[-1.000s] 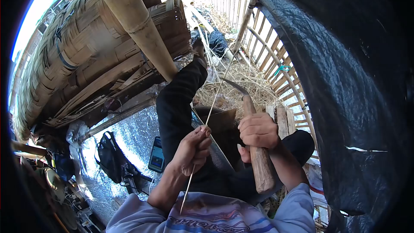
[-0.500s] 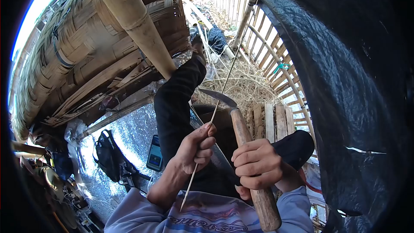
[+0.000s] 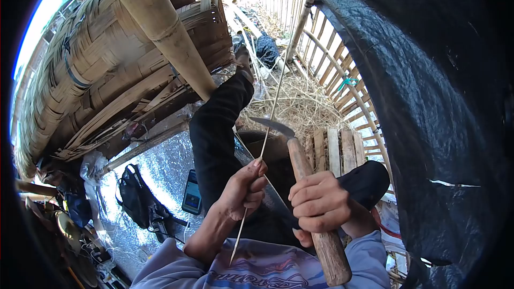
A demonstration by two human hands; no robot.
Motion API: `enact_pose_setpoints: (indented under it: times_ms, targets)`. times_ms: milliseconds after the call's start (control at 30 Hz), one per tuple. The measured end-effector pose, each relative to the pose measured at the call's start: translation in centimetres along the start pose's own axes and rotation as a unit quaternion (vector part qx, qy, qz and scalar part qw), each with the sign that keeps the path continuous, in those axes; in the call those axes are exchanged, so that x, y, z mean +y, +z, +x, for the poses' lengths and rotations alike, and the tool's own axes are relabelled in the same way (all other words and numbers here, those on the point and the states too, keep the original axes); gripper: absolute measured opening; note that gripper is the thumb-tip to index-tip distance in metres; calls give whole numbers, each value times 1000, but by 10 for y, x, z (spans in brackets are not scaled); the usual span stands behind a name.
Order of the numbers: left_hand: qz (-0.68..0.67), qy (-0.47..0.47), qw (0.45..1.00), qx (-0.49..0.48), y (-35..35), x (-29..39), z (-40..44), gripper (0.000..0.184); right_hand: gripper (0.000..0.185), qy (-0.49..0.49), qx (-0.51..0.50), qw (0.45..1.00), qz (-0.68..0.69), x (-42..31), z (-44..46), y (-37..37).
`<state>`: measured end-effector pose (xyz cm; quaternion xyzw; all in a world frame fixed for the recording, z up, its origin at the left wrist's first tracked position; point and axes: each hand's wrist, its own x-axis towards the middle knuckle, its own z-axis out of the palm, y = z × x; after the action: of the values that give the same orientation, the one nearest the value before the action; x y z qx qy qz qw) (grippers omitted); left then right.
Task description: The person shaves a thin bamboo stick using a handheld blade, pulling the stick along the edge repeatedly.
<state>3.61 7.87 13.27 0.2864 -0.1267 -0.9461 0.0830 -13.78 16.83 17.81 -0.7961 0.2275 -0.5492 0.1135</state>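
Observation:
My left hand (image 3: 246, 190) pinches a long, thin bamboo strip (image 3: 274, 101), which runs from near my shirt up and away toward the fence. Wrapped round the thick wooden handle of a curved knife (image 3: 329, 257) is my right hand (image 3: 320, 203). The knife's dark blade (image 3: 274, 124) points left and lies across the strip, above my left hand. Whether the edge touches the strip is hard to tell. The handle's butt reaches down beside my shirt (image 3: 267, 267).
Rolled woven bamboo mats (image 3: 91, 69) and a thick bamboo pole (image 3: 160, 27) stand at left. Below them are a phone (image 3: 192, 192) and black bag (image 3: 134, 195) on a silvery sheet (image 3: 166, 155). Straw (image 3: 305, 96) lies ahead; a dark tarp (image 3: 428, 101) hangs right.
Since the earliest frame, the knife and my right hand have moved down, and the blade has swung left across the strip. Over the last half second they have barely shifted.

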Motion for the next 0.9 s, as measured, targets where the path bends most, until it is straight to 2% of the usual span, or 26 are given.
enact_pose_setpoints:
  times_ms: [67,200,300,367,433,500,567,700,767,867,900]
  targets:
    - [27,42,998,29,0,1,-3,23,17,-5,-33,998,50,-14,4,6]
    - [57,58,996,37,0,5,0,20,17,-22,-29,999,17,-2,4,6]
    - [98,25,994,44,5,-2,0,23,14,0,-17,1000,-24,12,-1,-2]
    - [98,29,994,43,-3,-2,5,24,13,15,-4,1000,0,13,-2,-4]
    - [106,60,991,54,-8,-2,6,24,13,-10,-20,998,52,3,2,5]
    - [108,66,990,63,-6,4,4,23,13,-24,-40,998,46,-1,4,12]
    - [116,67,989,67,-5,5,-1,23,13,-26,-1,998,63,12,0,11]
    - [128,42,990,51,-7,-5,-1,22,12,9,-9,999,-40,32,-8,-1]
    - [125,36,989,68,-14,-2,2,22,12,24,-4,999,-39,31,-9,-3]
    - [116,49,991,54,-23,1,5,21,13,-13,-9,999,46,13,-3,9]
    - [114,49,991,56,-22,2,4,21,14,-16,-22,999,36,11,-3,12]
